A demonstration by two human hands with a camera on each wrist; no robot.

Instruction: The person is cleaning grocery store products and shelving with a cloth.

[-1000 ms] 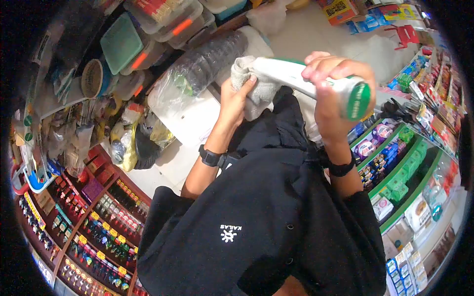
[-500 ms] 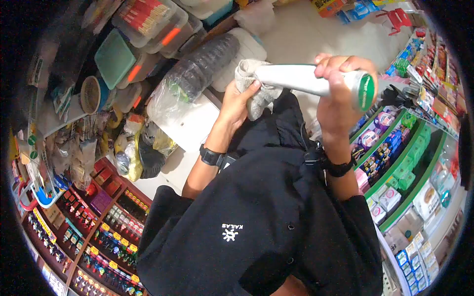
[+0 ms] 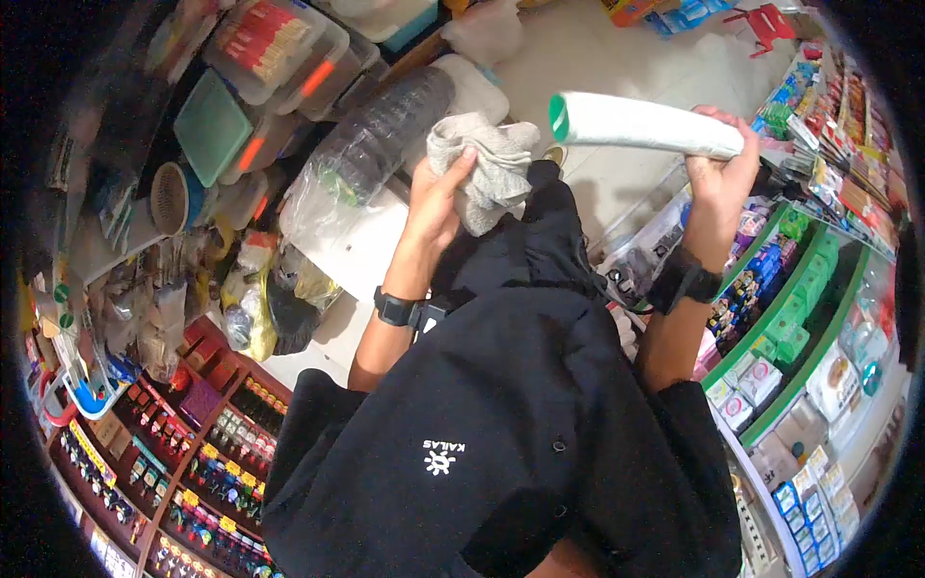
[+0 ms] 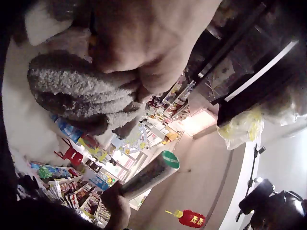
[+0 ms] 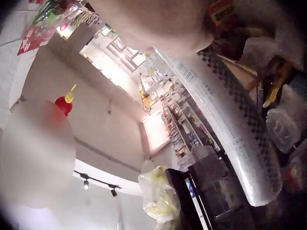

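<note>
While one grey cloth (image 3: 491, 159) sits bunched in the left hand (image 3: 436, 204), one white roll (image 3: 641, 127) lies lengthwise in the right hand (image 3: 721, 164). Two hands show, each with its own thing. The left thumb presses on the cloth and pinches it; the other left fingers are mostly hidden beneath, so I cannot tell exactly how they lie. The right fingers are curled round one end of the roll, gripping it. One watch (image 3: 397, 308) is on the left wrist, and one black band (image 3: 684, 281) on the right. Farther out I count one red stool (image 3: 768, 29), one green tray (image 3: 212, 125), one woven basket (image 3: 171, 197) and three orange clips (image 3: 325, 75) on the stacked boxes.

As for edges, the roll's green end (image 3: 559, 118) points at the cloth and stops near it, with a narrow gap between; the two do not touch. The cloth's lower folds hang over the dark trousers (image 3: 511, 250). Beyond the roll, a broad patch of pale floor (image 3: 617, 58) gives open room, reaching toward the red stool. Room is tighter on both sides: a plastic-wrapped stack (image 3: 385, 125) stands near the left hand, and green-edged shelves (image 3: 782, 332) run beside the right forearm.
</note>
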